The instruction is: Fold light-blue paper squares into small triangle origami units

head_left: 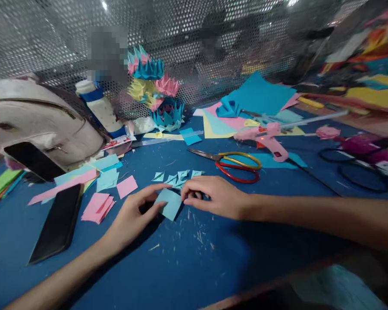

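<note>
A small light-blue paper square (170, 203) lies on the blue table (187, 258) in front of me. My left hand (134, 217) pinches its left edge between thumb and fingers. My right hand (213, 196) presses on its right corner with curled fingers. Just behind the hands sit several small folded light-blue paper pieces (177, 176).
Red-and-yellow scissors (236, 163) and a pink glue gun (268, 140) lie to the right. Pink paper squares (98, 206) and a black phone (58, 224) are at left. Paper lotus flowers (155, 90) stand at the back by a mesh wall. Coloured sheets (255, 99) are piled back right.
</note>
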`<state>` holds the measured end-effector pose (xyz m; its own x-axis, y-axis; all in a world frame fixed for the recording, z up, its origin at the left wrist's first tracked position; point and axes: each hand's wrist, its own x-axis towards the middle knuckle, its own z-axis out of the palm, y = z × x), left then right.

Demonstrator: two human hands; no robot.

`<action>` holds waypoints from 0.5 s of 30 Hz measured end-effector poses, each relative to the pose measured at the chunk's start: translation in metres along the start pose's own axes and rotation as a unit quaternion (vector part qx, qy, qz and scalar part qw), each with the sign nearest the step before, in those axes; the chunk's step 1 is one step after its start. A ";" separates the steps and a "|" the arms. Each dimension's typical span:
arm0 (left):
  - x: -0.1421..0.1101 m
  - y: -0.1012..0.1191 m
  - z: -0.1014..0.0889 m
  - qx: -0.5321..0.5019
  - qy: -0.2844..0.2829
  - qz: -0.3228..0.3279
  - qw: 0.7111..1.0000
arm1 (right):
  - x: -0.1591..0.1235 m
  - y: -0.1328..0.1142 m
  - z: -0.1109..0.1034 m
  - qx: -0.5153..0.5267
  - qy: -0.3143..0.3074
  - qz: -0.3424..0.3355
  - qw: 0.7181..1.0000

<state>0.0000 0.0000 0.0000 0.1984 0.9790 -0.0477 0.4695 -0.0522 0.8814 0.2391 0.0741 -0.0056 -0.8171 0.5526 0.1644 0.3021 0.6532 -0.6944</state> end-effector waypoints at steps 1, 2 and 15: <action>-0.001 0.001 0.002 -0.005 -0.003 0.001 1.000 | 0.000 -0.001 0.001 -0.006 0.010 0.002 1.000; -0.003 0.002 0.005 -0.010 -0.006 0.002 1.000 | 0.000 -0.001 0.002 -0.010 0.017 0.004 1.000; -0.006 0.012 0.021 -0.087 -0.002 -0.007 0.996 | -0.003 -0.003 0.003 0.033 0.032 0.003 0.999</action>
<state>0.0227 -0.0108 0.0004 0.1968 0.9785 -0.0620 0.3164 -0.0035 0.9486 0.2390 0.0693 -0.0063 -0.7819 0.5897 0.2020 0.2727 0.6150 -0.7399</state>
